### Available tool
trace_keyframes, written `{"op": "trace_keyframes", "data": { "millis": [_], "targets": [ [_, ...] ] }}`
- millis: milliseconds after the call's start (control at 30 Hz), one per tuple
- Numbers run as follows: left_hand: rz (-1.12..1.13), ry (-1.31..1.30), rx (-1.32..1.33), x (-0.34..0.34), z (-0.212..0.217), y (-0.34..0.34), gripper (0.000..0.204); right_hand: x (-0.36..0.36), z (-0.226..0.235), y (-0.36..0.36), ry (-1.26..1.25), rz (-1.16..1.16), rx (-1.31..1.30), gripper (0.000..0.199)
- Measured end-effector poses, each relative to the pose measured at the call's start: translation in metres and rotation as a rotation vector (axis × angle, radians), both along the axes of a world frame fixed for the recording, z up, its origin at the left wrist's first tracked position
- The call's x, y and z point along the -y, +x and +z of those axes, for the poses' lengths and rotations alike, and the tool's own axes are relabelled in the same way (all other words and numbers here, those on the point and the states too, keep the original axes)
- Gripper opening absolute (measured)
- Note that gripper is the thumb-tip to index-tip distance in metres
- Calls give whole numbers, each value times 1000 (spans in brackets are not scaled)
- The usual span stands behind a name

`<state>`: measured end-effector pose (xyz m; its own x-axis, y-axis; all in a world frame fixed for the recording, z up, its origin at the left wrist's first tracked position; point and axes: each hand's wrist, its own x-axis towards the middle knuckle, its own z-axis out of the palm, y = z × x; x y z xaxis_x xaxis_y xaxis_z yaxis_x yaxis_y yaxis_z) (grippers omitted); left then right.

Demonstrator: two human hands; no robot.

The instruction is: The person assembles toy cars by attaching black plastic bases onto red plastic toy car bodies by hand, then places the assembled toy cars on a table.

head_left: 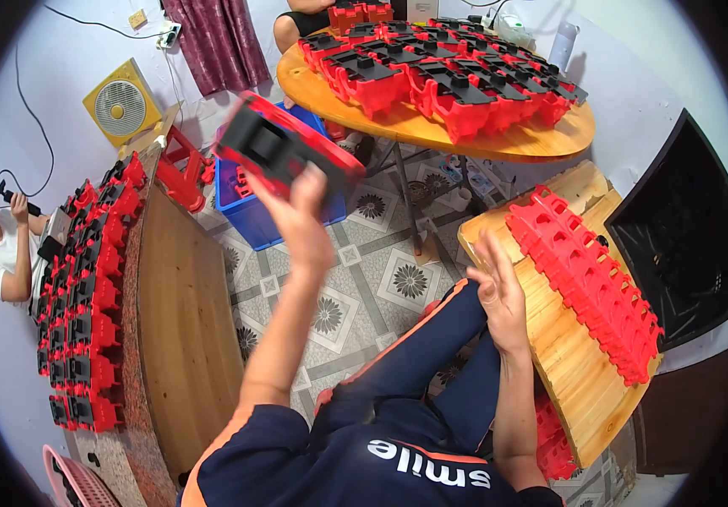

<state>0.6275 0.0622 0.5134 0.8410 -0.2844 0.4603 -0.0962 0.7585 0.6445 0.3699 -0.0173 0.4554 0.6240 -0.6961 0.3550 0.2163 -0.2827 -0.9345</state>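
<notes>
One red-and-black rectangular plastic part point(284, 148) is hanging before the blue plastic bin point(254, 224), the left hand's point(303, 226) fingers clamping it; the right hand point(503, 306) is hovering beside the wooden tabletop point(563, 346), fingers loosely extended.

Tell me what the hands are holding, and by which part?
Left hand: the boxy red-and-black plastic piece, by its near edge. Right hand: nothing.

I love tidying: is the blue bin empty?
Not empty: red pieces show inside the blue bin. How full, I cannot tell; the held red-black piece hides part.
</notes>
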Motion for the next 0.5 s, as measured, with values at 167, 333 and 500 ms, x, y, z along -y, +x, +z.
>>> {"op": "trace_keyframes", "data": {
  "millis": [167,333,500],
  "targets": [
    [215,157,-59,65,36,236,67,-16,-35,-25,155,41,-253,43],
    [-254,613,-245,133,55,352,32,-27,-49,-59,231,-119,-373,38],
    [-291,759,-313,180,70,284,33,-34,-54,-89,286,-344,-435,38]
  ]
}}
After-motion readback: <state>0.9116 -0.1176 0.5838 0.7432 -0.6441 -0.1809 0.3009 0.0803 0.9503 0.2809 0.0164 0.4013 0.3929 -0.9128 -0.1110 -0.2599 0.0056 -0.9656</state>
